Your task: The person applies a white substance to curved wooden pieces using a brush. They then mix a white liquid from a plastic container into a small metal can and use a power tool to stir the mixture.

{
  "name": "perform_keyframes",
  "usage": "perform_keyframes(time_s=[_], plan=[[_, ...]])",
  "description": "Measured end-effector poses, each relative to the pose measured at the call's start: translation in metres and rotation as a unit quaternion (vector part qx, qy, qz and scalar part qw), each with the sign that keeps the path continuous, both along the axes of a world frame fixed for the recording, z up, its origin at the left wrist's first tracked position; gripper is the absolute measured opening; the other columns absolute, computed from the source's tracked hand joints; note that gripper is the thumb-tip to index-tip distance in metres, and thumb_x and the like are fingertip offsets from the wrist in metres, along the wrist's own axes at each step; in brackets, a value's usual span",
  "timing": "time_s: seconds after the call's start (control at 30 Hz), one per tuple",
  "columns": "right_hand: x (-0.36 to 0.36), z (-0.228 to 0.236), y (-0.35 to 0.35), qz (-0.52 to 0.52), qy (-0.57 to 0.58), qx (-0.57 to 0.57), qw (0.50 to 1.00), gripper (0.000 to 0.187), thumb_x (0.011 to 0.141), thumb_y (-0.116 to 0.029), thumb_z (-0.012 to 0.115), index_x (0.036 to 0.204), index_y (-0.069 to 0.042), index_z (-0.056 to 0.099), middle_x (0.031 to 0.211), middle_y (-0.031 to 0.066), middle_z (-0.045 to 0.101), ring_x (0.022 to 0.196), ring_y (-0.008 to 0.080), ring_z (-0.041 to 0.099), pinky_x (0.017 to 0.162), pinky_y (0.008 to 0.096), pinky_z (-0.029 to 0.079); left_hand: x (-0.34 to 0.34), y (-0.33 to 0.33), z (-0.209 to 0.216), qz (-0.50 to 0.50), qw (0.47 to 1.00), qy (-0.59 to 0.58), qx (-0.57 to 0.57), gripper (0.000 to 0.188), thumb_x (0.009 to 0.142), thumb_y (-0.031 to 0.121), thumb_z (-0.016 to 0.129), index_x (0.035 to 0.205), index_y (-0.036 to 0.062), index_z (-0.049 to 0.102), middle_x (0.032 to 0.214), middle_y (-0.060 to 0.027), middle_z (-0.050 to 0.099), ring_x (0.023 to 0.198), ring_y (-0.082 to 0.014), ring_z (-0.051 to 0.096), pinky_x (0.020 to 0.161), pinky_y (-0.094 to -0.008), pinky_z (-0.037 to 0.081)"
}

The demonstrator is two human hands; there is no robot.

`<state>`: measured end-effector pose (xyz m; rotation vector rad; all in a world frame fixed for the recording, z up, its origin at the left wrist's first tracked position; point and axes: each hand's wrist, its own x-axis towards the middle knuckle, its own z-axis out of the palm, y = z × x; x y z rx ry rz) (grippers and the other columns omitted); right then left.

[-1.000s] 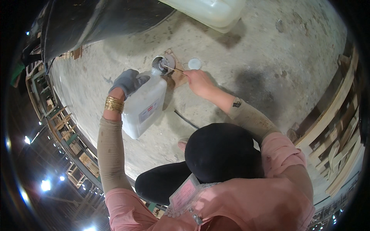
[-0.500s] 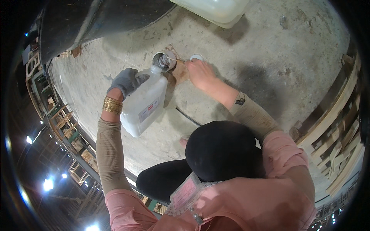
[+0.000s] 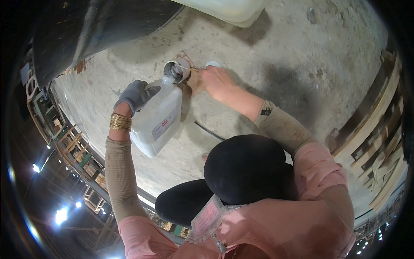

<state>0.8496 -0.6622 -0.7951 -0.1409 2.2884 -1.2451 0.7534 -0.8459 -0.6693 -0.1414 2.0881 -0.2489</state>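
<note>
My left hand (image 3: 137,96), in a grey glove, is closed at the handle of a translucent white jerrycan (image 3: 159,118) with a label on its side. The can leans, its neck (image 3: 167,80) touching or right beside a small whitish cup (image 3: 184,64) with dark grey stuff inside. Whether liquid is flowing I cannot tell. Bare, my right hand (image 3: 219,83) pinches a thin light stick (image 3: 192,69) that reaches into the cup. A brown board or card piece (image 3: 196,83) lies by the cup. Just beyond my right fingers is a white round lid-like thing (image 3: 213,64).
A larger translucent container (image 3: 228,9) stands at the far side, with a big black drum-like body (image 3: 103,30) at far left. Wooden pallets (image 3: 375,146) line the right. A dark rod or hose (image 3: 208,130) lies on the concrete floor (image 3: 284,39) near my knee.
The whole scene has shifted slightly left in view. Both hands, the jerrycan, the stick and the cup keep nearly the same places relative to each other.
</note>
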Motion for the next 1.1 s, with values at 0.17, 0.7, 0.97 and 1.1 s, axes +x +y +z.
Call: perform_keyframes(time_s=[0.17, 0.7, 0.97, 1.1], plan=[[0.002, 0.003, 0.000, -0.011, -0.009, -0.012, 1.000, 0.020, 0.080, -0.004, 0.046, 0.090, 0.003, 0.061, 0.095, 0.0209, 0.060, 0.089, 0.0368, 0.059, 0.077, 0.0416, 0.049, 0.001, 0.001, 0.000, -0.007, 1.000, -0.009, -0.009, 0.047, 0.081, 0.044, 0.057, 0.088, -0.0019, 0.064, 0.067, -0.0133, 0.062, 0.055, -0.0219, 0.061, 0.055, -0.0333, 0.048], [0.006, 0.004, -0.007, -0.120, -0.063, -0.171, 0.976, 0.022, 0.079, -0.003, 0.050, 0.101, -0.002, 0.053, 0.082, 0.0226, 0.060, 0.082, 0.0394, 0.058, 0.072, 0.0453, 0.047, 0.004, 0.007, 0.000, -0.018, 1.000, 0.000, -0.020, 0.048, 0.080, 0.046, 0.056, 0.088, -0.0015, 0.064, 0.071, -0.0156, 0.063, 0.058, -0.0241, 0.062, 0.058, -0.0339, 0.049], [0.007, 0.002, -0.010, -0.094, -0.066, -0.132, 0.985, 0.023, 0.085, -0.006, 0.046, 0.106, -0.001, 0.055, 0.082, 0.0211, 0.061, 0.078, 0.0364, 0.059, 0.068, 0.0421, 0.045, 0.006, 0.006, 0.000, -0.017, 1.000, 0.012, -0.022, 0.049, 0.079, 0.047, 0.057, 0.087, -0.0008, 0.064, 0.073, -0.0153, 0.064, 0.060, -0.0244, 0.062, 0.060, -0.0339, 0.048], [0.007, 0.002, -0.011, -0.101, -0.068, -0.134, 0.983, 0.024, 0.085, -0.006, 0.046, 0.106, -0.002, 0.056, 0.081, 0.0196, 0.061, 0.077, 0.0352, 0.059, 0.067, 0.0416, 0.045, 0.007, 0.008, 0.002, -0.021, 0.999, 0.013, -0.029, 0.050, 0.079, 0.048, 0.056, 0.088, -0.0002, 0.065, 0.074, -0.0158, 0.064, 0.064, -0.0247, 0.063, 0.063, -0.0344, 0.048]])
